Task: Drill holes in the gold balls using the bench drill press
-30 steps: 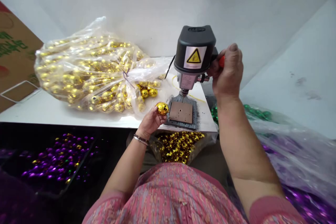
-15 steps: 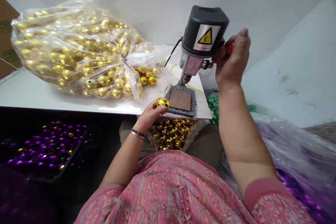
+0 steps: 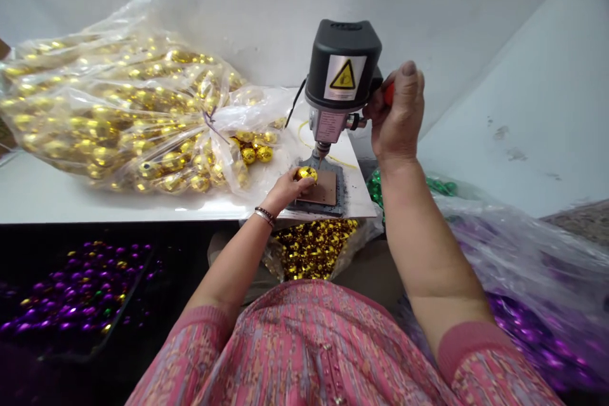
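Note:
Between the fingers of my left hand (image 3: 288,191) is a shiny gold faceted ball (image 3: 307,174). It is over the left part of the brown base plate (image 3: 323,190), close to the bit of a small drill press (image 3: 343,63). Whether the ball touches the plate I cannot tell. My right hand (image 3: 398,111) is closed around the drill press's red-tipped lever handle (image 3: 389,94), to the right of the black motor housing. My palm and fingers hide most of that handle.
A large clear bag of gold balls (image 3: 109,114) lies on the white table (image 3: 143,206), left of the drill press. More gold balls (image 3: 311,247) sit in a bag at my lap. Purple balls (image 3: 76,285) are at lower left; green balls (image 3: 442,187) and a purple-filled bag (image 3: 533,279) lie right.
My left hand has carried the gold ball from the plate's left edge in over the plate, nearer the bit. My right hand stays on the lever. The whole view has shifted slightly.

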Action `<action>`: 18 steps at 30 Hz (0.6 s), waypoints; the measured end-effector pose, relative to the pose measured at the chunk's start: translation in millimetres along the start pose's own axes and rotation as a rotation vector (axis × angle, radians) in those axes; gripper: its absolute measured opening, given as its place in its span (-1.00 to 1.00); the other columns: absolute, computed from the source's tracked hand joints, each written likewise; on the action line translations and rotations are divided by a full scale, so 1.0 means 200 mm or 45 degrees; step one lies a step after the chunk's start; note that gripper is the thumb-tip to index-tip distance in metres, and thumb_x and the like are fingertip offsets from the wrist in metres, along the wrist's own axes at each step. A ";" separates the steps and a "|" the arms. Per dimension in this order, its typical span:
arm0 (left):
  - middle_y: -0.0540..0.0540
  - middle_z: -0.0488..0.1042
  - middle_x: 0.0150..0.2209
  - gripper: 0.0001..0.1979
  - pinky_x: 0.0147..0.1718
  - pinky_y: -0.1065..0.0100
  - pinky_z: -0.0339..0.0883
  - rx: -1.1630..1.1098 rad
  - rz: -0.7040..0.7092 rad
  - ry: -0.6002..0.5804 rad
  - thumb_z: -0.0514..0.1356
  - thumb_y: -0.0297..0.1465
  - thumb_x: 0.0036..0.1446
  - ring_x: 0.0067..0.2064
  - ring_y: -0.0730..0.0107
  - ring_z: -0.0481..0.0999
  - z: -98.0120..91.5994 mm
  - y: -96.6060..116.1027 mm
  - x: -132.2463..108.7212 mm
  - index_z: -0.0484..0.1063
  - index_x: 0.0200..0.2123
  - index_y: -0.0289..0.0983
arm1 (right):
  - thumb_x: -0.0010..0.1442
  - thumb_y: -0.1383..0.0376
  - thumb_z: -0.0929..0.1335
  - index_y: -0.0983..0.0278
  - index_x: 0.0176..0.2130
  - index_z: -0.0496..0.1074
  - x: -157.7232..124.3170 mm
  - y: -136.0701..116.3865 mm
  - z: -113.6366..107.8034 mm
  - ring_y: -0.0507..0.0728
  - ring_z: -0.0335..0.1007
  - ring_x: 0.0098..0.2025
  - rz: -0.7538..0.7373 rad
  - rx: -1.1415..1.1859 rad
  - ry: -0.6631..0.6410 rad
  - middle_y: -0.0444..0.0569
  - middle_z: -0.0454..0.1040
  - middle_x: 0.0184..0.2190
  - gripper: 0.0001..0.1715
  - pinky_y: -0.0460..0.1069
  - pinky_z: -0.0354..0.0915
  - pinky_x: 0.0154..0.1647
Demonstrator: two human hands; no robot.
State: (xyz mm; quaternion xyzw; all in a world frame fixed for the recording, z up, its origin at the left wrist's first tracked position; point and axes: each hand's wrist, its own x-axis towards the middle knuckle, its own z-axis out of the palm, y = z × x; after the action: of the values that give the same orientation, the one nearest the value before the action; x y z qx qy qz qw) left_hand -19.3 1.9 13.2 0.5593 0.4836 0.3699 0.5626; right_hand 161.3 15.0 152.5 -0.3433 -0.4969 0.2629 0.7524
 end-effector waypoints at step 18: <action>-0.08 0.61 -0.09 -0.30 -0.04 0.37 0.36 0.795 0.104 0.019 0.38 -0.37 0.00 -0.15 0.31 0.52 0.06 0.05 0.10 0.42 0.24 -0.34 | 0.41 0.11 0.15 0.15 -0.30 0.18 -0.01 0.03 -0.04 -0.11 0.00 -0.57 -0.340 0.015 -0.143 -0.19 -0.01 -0.52 -0.75 -0.13 0.02 -0.53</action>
State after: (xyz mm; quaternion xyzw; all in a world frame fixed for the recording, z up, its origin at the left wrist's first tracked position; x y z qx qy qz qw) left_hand -1.0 18.2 19.9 0.7212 0.5550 0.2301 0.3448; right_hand 168.2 15.9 144.4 -0.2546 -0.5778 0.1823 0.7538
